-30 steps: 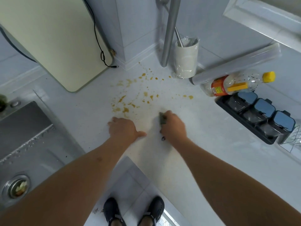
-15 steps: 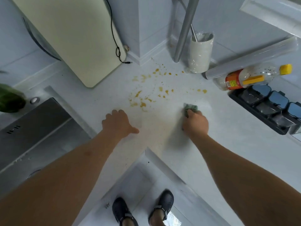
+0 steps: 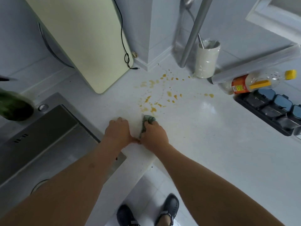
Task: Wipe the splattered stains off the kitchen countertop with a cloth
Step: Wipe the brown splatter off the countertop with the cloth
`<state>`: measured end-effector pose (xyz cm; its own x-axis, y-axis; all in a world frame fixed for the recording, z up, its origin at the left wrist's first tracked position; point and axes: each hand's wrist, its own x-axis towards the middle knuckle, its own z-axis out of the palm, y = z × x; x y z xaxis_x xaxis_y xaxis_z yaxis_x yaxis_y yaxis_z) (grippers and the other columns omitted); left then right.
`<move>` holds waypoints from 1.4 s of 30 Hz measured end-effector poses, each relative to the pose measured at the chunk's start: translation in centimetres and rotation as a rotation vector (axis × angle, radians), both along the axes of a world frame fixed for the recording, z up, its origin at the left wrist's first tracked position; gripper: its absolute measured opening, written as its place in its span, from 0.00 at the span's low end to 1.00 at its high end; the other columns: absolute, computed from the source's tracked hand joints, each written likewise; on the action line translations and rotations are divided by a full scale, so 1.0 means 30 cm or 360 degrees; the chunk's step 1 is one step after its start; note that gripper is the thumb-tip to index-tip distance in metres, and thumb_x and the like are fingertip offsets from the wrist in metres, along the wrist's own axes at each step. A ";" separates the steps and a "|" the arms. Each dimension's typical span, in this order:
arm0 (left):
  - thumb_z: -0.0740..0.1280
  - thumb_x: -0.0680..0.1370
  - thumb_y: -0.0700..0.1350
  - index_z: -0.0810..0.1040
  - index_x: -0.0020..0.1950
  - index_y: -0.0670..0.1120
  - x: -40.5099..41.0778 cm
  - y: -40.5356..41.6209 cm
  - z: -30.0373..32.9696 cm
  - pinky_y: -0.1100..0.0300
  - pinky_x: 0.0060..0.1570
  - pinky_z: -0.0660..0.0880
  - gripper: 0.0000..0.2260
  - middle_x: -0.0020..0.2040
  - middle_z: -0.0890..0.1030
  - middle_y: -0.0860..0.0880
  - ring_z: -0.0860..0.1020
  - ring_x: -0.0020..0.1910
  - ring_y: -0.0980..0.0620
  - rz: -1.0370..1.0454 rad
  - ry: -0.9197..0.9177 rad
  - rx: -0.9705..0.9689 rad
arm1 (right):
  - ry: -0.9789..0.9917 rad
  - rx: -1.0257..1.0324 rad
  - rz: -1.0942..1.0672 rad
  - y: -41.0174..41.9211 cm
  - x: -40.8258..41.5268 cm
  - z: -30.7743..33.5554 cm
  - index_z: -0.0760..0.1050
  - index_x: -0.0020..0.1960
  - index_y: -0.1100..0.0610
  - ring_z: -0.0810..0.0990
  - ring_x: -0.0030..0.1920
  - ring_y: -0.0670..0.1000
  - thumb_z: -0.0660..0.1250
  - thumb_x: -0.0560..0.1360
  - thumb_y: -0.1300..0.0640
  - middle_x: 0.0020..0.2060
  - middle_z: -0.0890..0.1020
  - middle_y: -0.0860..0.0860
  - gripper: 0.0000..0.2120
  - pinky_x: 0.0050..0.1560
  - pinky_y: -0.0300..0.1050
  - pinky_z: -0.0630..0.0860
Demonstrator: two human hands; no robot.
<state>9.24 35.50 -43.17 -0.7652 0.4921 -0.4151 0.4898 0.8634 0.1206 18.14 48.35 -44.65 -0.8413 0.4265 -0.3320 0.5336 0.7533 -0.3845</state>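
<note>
Wiping orange stains (image 3: 153,101) off our white table (image 3: 211,144).
Our right hand (image 3: 154,136) grips the cloth (image 3: 148,120) to scrub; our left hand (image 3: 118,132) rests loosely curled, bracing us.

Cloth (image 3: 149,120) on countertop (image 3: 203,144), stains (image 3: 156,98) behind, sink (image 3: 40,141) left.

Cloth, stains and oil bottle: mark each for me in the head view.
cloth (image 3: 149,119), head view: bunched green part ahead of the right hand's knuckles.
stains (image 3: 147,99), head view: long orange streak in the splatter's middle.
oil bottle (image 3: 239,86), head view: its red label.
</note>
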 end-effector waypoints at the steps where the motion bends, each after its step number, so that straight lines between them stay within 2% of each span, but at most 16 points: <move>1: 0.74 0.63 0.73 0.71 0.68 0.43 -0.005 0.000 0.000 0.49 0.58 0.74 0.45 0.64 0.73 0.44 0.72 0.61 0.40 -0.0007 -0.0006 -0.0030 | -0.0042 0.0009 0.0055 0.042 0.012 0.006 0.77 0.64 0.53 0.77 0.54 0.61 0.65 0.72 0.50 0.58 0.75 0.57 0.21 0.54 0.49 0.76; 3: 0.74 0.63 0.74 0.68 0.71 0.42 -0.030 -0.002 0.008 0.48 0.57 0.74 0.49 0.67 0.72 0.43 0.71 0.63 0.39 -0.0021 -0.0009 -0.0071 | -0.0093 0.0029 -0.0003 0.157 0.038 0.012 0.76 0.69 0.49 0.78 0.56 0.60 0.68 0.73 0.51 0.59 0.75 0.56 0.24 0.57 0.49 0.76; 6: 0.74 0.62 0.75 0.63 0.76 0.45 -0.106 0.002 0.031 0.44 0.58 0.75 0.53 0.72 0.68 0.43 0.71 0.67 0.37 0.0008 -0.0043 -0.0018 | -0.0067 0.0125 -0.0290 0.352 0.069 0.007 0.76 0.69 0.47 0.79 0.55 0.61 0.71 0.72 0.52 0.56 0.76 0.56 0.25 0.56 0.49 0.77; 10: 0.77 0.62 0.71 0.56 0.80 0.49 -0.160 0.014 0.029 0.33 0.65 0.70 0.55 0.80 0.55 0.41 0.60 0.74 0.29 0.0168 -0.0195 -0.0121 | -0.0145 0.0249 -0.0512 0.548 0.056 0.001 0.72 0.73 0.48 0.77 0.59 0.62 0.71 0.72 0.55 0.62 0.74 0.58 0.30 0.61 0.51 0.75; 14: 0.80 0.63 0.65 0.58 0.78 0.48 -0.150 0.043 0.012 0.27 0.64 0.68 0.53 0.80 0.53 0.42 0.53 0.76 0.27 0.0304 -0.0303 -0.0149 | -0.0135 0.0306 -0.0520 0.584 -0.043 -0.003 0.75 0.70 0.50 0.77 0.59 0.64 0.68 0.71 0.57 0.64 0.73 0.58 0.27 0.60 0.51 0.75; 16: 0.81 0.64 0.64 0.58 0.79 0.49 -0.154 0.051 0.009 0.25 0.62 0.68 0.52 0.81 0.51 0.42 0.51 0.77 0.27 0.0320 -0.0313 -0.0145 | -0.0131 0.0303 -0.0475 0.543 -0.102 -0.009 0.73 0.72 0.51 0.76 0.60 0.64 0.66 0.73 0.56 0.66 0.72 0.57 0.27 0.61 0.51 0.75; 19: 0.81 0.64 0.63 0.60 0.78 0.48 -0.158 0.050 0.005 0.25 0.61 0.69 0.51 0.80 0.53 0.42 0.53 0.76 0.27 0.0318 -0.0299 -0.0151 | -0.0115 0.0289 -0.0365 0.455 -0.168 -0.008 0.67 0.77 0.50 0.74 0.64 0.63 0.66 0.75 0.54 0.70 0.69 0.57 0.30 0.66 0.50 0.72; 25: 0.81 0.62 0.64 0.60 0.78 0.48 -0.162 0.046 -0.006 0.24 0.61 0.68 0.52 0.80 0.53 0.42 0.52 0.76 0.27 0.0313 -0.0298 -0.0138 | -0.0110 0.0228 -0.0142 0.259 -0.249 0.001 0.66 0.77 0.50 0.74 0.63 0.62 0.67 0.75 0.55 0.70 0.69 0.55 0.31 0.65 0.50 0.73; 29: 0.81 0.60 0.66 0.60 0.78 0.48 -0.164 0.042 -0.013 0.24 0.60 0.69 0.54 0.80 0.54 0.41 0.53 0.76 0.26 0.0293 -0.0287 -0.0111 | -0.0034 0.0231 0.0064 0.106 -0.272 -0.009 0.72 0.73 0.50 0.76 0.58 0.61 0.67 0.74 0.54 0.65 0.72 0.56 0.27 0.60 0.50 0.75; 34: 0.79 0.60 0.69 0.62 0.76 0.48 -0.165 0.028 -0.003 0.30 0.61 0.72 0.52 0.76 0.59 0.40 0.59 0.73 0.28 0.0232 -0.0263 -0.0117 | 0.0003 0.0265 0.0316 0.025 -0.240 -0.013 0.75 0.67 0.51 0.77 0.53 0.59 0.71 0.71 0.54 0.59 0.74 0.56 0.24 0.52 0.49 0.76; 37: 0.79 0.60 0.68 0.65 0.73 0.48 -0.166 0.021 -0.001 0.31 0.60 0.74 0.50 0.75 0.62 0.41 0.61 0.71 0.29 0.0220 -0.0250 -0.0078 | -0.0015 0.0315 0.0231 0.136 -0.195 -0.005 0.76 0.66 0.50 0.77 0.52 0.61 0.68 0.73 0.54 0.59 0.75 0.57 0.21 0.52 0.48 0.75; 42: 0.80 0.62 0.67 0.63 0.76 0.48 -0.164 0.029 0.011 0.29 0.59 0.73 0.50 0.77 0.59 0.41 0.59 0.73 0.30 0.0240 -0.0258 -0.0114 | -0.0103 0.0291 -0.0229 0.430 -0.103 0.003 0.73 0.72 0.46 0.78 0.56 0.63 0.72 0.71 0.55 0.61 0.74 0.56 0.30 0.59 0.50 0.76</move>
